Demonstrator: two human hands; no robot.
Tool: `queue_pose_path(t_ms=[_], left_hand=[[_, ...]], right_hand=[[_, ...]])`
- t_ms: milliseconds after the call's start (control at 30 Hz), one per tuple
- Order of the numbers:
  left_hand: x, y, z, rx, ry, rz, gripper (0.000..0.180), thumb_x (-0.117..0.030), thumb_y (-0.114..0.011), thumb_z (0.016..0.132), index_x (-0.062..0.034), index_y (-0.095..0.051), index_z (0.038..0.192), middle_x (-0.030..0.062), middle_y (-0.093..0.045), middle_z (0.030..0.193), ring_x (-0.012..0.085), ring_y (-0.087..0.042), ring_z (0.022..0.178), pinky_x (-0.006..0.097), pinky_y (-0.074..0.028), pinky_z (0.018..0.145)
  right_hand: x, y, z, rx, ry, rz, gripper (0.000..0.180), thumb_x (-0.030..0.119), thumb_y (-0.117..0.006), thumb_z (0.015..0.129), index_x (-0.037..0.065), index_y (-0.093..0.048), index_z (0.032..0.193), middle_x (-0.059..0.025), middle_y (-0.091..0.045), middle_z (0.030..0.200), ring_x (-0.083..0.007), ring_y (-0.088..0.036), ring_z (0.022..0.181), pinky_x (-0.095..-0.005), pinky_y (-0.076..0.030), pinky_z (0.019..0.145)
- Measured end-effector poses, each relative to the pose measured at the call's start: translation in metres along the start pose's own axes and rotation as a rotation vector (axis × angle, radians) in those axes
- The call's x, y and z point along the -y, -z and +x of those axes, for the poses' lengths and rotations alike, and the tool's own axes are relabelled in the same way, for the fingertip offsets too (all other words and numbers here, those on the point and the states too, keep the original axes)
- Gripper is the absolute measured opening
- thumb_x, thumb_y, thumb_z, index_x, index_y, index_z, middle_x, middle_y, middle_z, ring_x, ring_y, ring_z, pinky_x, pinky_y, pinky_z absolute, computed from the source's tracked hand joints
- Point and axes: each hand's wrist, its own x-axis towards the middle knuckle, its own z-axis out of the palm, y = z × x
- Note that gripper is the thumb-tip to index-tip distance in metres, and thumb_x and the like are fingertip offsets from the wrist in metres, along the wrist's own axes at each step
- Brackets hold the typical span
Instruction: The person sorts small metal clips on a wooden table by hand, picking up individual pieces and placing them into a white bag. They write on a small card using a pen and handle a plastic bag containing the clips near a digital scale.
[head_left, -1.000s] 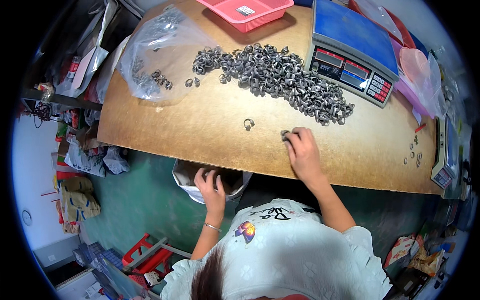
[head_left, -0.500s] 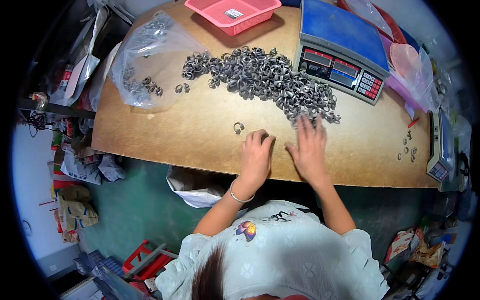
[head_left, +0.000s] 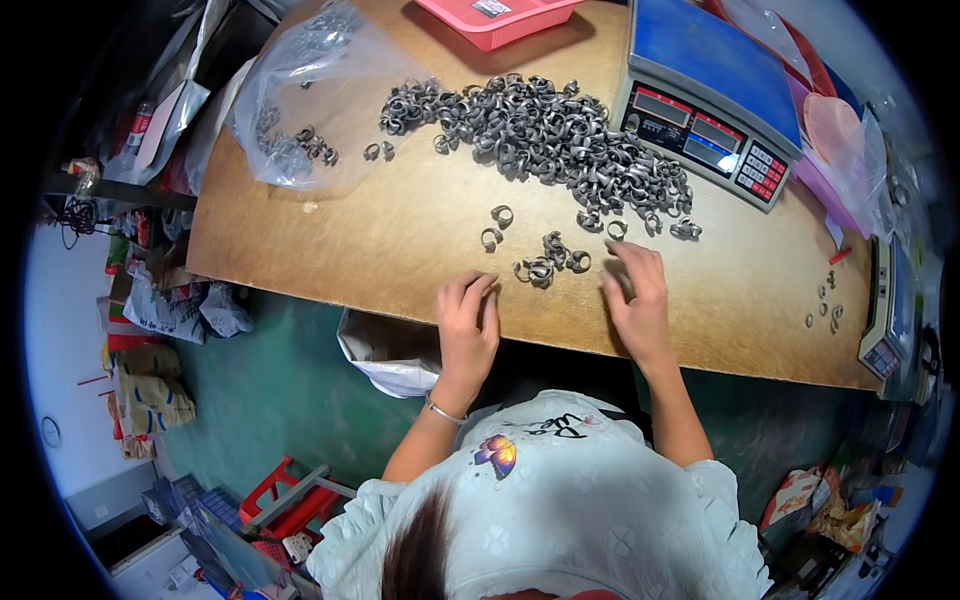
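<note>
- Presently, a big pile [head_left: 540,130] of grey ring-shaped metal pieces is lying on the brown tabletop [head_left: 380,240].
- On the near side of the pile, apart from it, a small cluster [head_left: 541,270] of such pieces is lying between the two hands.
- The left hand [head_left: 467,328] is reaching over the tabletop, nearer to the person than the pile; its fingers are curling loosely, thumb and forefinger are standing slightly apart, and they are holding nothing that I can see.
- The right hand [head_left: 640,305] is reaching toward the near right part of the pile; its thumb and forefinger are standing well parted and are gripping nothing visible.
- Just beyond the right fingertips, close to the pile, one single ring [head_left: 614,237] is lying; whether they are touching it, I cannot tell.
- Two loose rings [head_left: 491,239] are lying in front of the pile, toward its left half.
- To the left of the pile, a clear plastic bag [head_left: 350,75] is holding more pieces.
- Behind the pile, a pink basket [head_left: 510,35] is standing.
- At the right of the pile, a blue-topped scale [head_left: 700,60] is standing.
</note>
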Motion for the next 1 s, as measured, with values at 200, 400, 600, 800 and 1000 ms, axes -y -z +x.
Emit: queue_pose_path(t_ms=[200, 400, 600, 800, 1000], left_hand=[[-0.018, -0.013, 0.011, 0.169, -0.057, 0.146, 0.048, -0.009, -0.068, 0.079, -0.0079, -0.055, 0.125, 0.0134, -0.047, 0.129, 0.0346, -0.044, 0.114, 0.045, -0.035, 0.094], [-0.002, -0.025, 0.022, 0.223, -0.096, 0.060, 0.038, -0.012, -0.070, 0.078, -0.0057, -0.058, 0.114, 0.0098, -0.056, 0.110, 0.0285, -0.051, 0.103, 0.041, -0.037, 0.084], [0.004, -0.023, 0.032, 0.074, 0.075, -0.282, 0.024, -0.007, -0.064, 0.083, 0.0013, -0.062, 0.106, 0.0136, -0.064, 0.086, 0.0278, -0.060, 0.080, 0.036, -0.045, 0.073], [0.011, -0.002, 0.048, 0.210, 0.545, -0.830, 0.024, -0.008, -0.055, 0.094, 0.0017, -0.060, 0.115, 0.0045, -0.065, 0.091, 0.0095, -0.059, 0.081, 0.024, -0.048, 0.072], [0.026, 0.010, 0.041, 0.233, 0.348, -0.603, 0.032, 0.005, -0.056, 0.086, 0.0012, -0.057, 0.118, 0.0107, -0.065, 0.099, 0.0164, -0.062, 0.086, 0.028, -0.050, 0.077]], right_hand=[[0.002, -0.019, 0.007, 0.080, 0.096, -0.145, 0.031, 0.005, -0.068, 0.076, 0.002, -0.061, 0.106, -0.0133, -0.056, 0.104, -0.0323, -0.052, 0.097, -0.0420, -0.043, 0.082], [-0.011, -0.006, 0.001, -0.103, -0.033, -0.171, 0.015, 0.003, -0.064, 0.080, -0.001, -0.063, 0.094, -0.0148, -0.057, 0.100, -0.0325, -0.054, 0.092, -0.0405, -0.045, 0.081], [0.024, -0.017, 0.010, -0.048, 0.097, -0.295, 0.030, 0.009, -0.067, 0.079, 0.005, -0.061, 0.107, -0.0122, -0.057, 0.103, -0.0302, -0.051, 0.101, -0.0438, -0.038, 0.089], [0.003, -0.025, 0.009, 0.006, 0.102, -0.348, 0.029, 0.009, -0.066, 0.079, 0.006, -0.061, 0.107, -0.0090, -0.058, 0.103, -0.0276, -0.051, 0.101, -0.0420, -0.035, 0.088], [0.013, -0.020, 0.011, -0.115, 0.071, -0.410, 0.027, 0.005, -0.063, 0.079, 0.004, -0.061, 0.107, -0.0107, -0.057, 0.108, -0.0293, -0.050, 0.103, -0.0444, -0.035, 0.090]])
